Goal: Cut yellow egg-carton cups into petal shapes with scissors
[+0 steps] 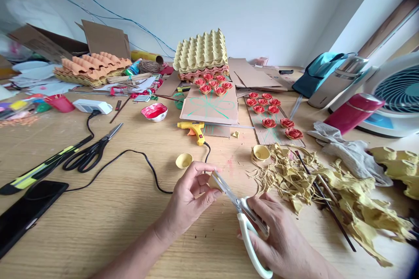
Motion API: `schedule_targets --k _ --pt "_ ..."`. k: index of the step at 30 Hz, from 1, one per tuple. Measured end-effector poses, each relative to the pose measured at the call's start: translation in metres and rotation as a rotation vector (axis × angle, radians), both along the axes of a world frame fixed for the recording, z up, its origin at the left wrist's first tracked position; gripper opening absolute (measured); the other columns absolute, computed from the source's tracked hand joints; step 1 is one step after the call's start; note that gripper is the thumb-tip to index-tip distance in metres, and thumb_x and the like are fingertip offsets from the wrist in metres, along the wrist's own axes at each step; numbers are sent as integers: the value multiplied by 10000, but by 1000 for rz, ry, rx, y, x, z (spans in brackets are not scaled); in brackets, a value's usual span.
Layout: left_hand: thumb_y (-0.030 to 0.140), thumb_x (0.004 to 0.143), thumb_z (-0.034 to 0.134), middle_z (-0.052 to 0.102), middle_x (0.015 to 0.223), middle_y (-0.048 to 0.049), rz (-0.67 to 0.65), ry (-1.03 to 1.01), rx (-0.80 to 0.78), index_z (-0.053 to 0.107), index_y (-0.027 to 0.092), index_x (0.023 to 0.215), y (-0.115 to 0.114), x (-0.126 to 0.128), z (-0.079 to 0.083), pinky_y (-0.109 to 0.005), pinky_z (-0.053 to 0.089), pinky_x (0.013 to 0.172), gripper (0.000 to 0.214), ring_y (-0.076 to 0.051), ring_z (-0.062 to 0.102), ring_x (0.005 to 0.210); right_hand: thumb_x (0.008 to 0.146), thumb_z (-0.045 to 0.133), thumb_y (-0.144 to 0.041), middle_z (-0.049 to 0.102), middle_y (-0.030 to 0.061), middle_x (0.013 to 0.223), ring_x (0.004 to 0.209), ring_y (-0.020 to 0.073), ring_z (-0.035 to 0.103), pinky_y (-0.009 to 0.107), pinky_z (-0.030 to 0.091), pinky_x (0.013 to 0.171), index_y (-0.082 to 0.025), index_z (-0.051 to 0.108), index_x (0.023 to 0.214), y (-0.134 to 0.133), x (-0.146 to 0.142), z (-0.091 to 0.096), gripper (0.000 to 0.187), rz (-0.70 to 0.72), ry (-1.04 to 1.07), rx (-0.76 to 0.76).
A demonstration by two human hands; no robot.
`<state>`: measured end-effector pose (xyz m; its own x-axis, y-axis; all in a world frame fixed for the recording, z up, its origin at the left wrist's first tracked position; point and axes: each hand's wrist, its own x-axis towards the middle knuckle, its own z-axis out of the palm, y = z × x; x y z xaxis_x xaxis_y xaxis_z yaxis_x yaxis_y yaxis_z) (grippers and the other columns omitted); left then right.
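Observation:
My left hand [196, 194] pinches a small yellow egg-carton cup [214, 182] between thumb and fingers, partly hidden by them. White-handled scissors [249, 231] are in my right hand [278, 231], with fingers through the loops. Their blades lie at the cup's edge; whether they cut into it I cannot tell. Just beyond my left hand a single cut cup [184, 161] rests on the table. A small stack of such cups [261, 153] stands farther right, beside a heap of yellow carton scraps [291, 174].
A yellow glue gun [194, 131] lies ahead, its cord running left. Red paper flowers [212, 83] sit on cardboard [209, 111], with more flowers [269, 123] to the right. Black scissors [91, 150], a phone [29, 209] and a red bowl [154, 112] are leftward. Egg trays [201, 52] stand behind.

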<state>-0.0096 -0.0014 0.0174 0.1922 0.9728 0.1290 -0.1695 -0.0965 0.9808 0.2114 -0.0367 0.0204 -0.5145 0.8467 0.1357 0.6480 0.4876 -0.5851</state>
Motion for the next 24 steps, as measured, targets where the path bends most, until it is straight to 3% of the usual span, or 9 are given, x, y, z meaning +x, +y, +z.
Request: schedule_targets --k 4,7,13,24 --pt "230 817 739 633 1102 -96 -16 -8 -7 595 209 1085 1 -1 -2 -233 533 635 305 -161 600 839 936 537 -299 547 -19 656 614 154 514 273 383 623 -231 373 724 2 0 0 276 -8 1 24" --pt "222 771 785 631 1087 -89 52 -2 -32 600 205 1089 2 1 0 -230 522 678 367 -160 609 854 930 544 -307 571 -13 699 641 159 531 279 388 637 -229 399 753 3 -1 0 241 -13 -3 -3" --pt "205 678 854 640 884 -39 59 -21 -94 633 187 1017 2 4 5 -220 503 658 405 -154 612 779 941 529 -326 555 -9 745 654 160 486 308 385 686 -226 410 787 4 -4 -3 218 -34 -15 27" --pt "228 714 832 605 942 -39 24 -43 -65 587 200 968 0 6 -5 -215 496 636 353 -121 552 742 948 512 -363 521 -20 721 651 164 471 308 365 672 -227 377 774 3 -4 -2 259 -23 -20 22"
